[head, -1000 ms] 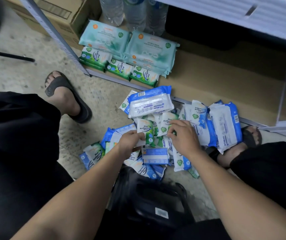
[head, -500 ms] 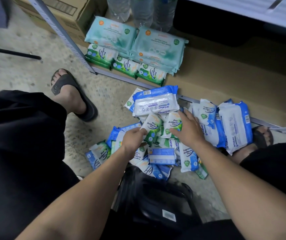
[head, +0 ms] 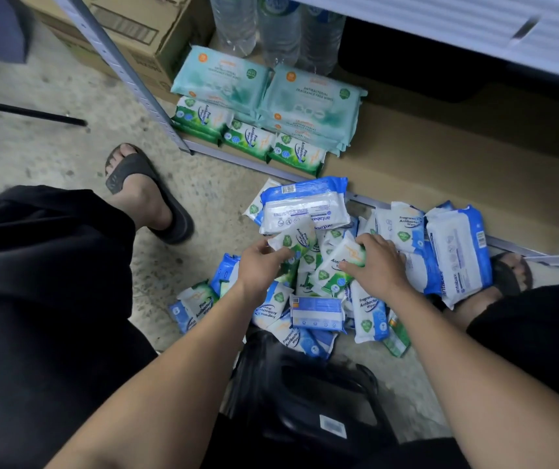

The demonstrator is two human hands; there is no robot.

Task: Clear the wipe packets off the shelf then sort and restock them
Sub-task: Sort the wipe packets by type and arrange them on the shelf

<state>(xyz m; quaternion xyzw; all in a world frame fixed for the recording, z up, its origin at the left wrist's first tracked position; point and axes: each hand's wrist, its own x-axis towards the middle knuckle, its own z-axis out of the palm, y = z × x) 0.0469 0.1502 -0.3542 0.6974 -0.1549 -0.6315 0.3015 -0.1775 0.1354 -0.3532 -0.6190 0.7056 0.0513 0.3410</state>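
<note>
Fingers (head: 273, 253) of the left hand (head: 258, 267) pinch a green packet (head: 295, 237); the right hand (head: 378, 264) grips a second packet (head: 340, 260) over the pile (head: 317, 313).

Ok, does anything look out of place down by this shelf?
Yes. The loose wipe packets lie in a jumbled heap on the floor, overlapping at all angles, some face down, and a large blue pack leans against the right foot. The left hand and right hand each grip one. The stacks on the shelf look tidy.
</note>
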